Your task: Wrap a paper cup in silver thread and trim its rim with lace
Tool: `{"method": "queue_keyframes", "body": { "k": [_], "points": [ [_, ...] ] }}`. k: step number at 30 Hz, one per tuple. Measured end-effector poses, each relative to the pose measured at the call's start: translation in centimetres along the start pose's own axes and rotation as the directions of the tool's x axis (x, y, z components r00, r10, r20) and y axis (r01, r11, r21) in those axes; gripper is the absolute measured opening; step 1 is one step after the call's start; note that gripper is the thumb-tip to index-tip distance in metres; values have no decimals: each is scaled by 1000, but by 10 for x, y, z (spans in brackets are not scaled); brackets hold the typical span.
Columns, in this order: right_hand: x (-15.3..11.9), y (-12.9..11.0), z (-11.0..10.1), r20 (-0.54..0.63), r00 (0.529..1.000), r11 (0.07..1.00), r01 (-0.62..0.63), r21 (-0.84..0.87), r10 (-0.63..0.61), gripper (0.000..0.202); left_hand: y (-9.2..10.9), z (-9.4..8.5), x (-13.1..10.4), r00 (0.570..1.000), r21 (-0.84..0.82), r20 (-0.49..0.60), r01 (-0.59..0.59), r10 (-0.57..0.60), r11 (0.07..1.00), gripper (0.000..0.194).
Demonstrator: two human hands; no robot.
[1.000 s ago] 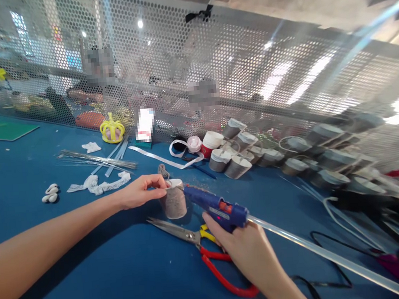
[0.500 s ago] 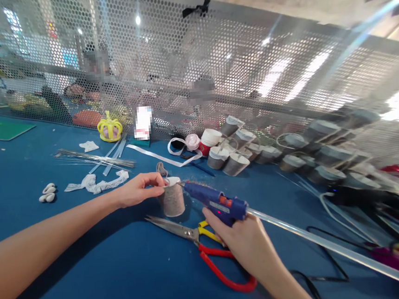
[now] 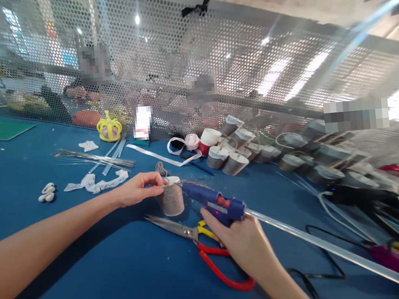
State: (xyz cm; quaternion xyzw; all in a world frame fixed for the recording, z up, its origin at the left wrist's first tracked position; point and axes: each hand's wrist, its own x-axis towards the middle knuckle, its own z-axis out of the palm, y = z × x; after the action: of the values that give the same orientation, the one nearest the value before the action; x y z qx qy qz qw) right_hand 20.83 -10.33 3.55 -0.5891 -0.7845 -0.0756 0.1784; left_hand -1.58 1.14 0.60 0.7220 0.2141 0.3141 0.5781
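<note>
My left hand [image 3: 145, 188] pinches the left rim of a small grey cup [image 3: 172, 203] that stands upright on the blue table. The cup has a pale inside, and a bundle of grey cord [image 3: 161, 169] shows just behind it. In my right hand [image 3: 244, 241] is a blue hot glue gun [image 3: 214, 201], with a long clear glue stick [image 3: 319, 243] running out of its back. Its nozzle points left and meets the cup's right rim, or is very close to it. Scissors [image 3: 189, 234] with red and yellow handles lie below, partly under my right hand.
Several grey cups [image 3: 235, 163] are grouped at the back right along a perforated metal screen [image 3: 163, 55]. White ribbon [image 3: 154, 158], thin wires [image 3: 95, 158], pale stones [image 3: 46, 198] and a yellow crown-like piece [image 3: 109, 129] lie further back. A black cable [image 3: 326, 278] runs at right.
Almost nothing differs. The glue gun and my right hand have shifted very slightly left, while my left hand stays at the cup's rim.
</note>
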Motion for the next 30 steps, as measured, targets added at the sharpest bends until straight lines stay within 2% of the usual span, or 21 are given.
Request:
{"method": "queue_keyframes", "body": {
  "k": [5,24,30],
  "points": [
    [2,2,0,-30,995,987,-87,136,92,24,0,0,0,1000,14,-3,-17,17,1000,19],
    [-7,-5,7,-2,999,990,-39,134,39,29,0,0,0,1000,48,-15,3,-3,999,19],
    [-1,-5,1,-32,991,967,-122,225,132,25,-1,0,0,1000,3,-3,-4,4,1000,19]
  ]
}}
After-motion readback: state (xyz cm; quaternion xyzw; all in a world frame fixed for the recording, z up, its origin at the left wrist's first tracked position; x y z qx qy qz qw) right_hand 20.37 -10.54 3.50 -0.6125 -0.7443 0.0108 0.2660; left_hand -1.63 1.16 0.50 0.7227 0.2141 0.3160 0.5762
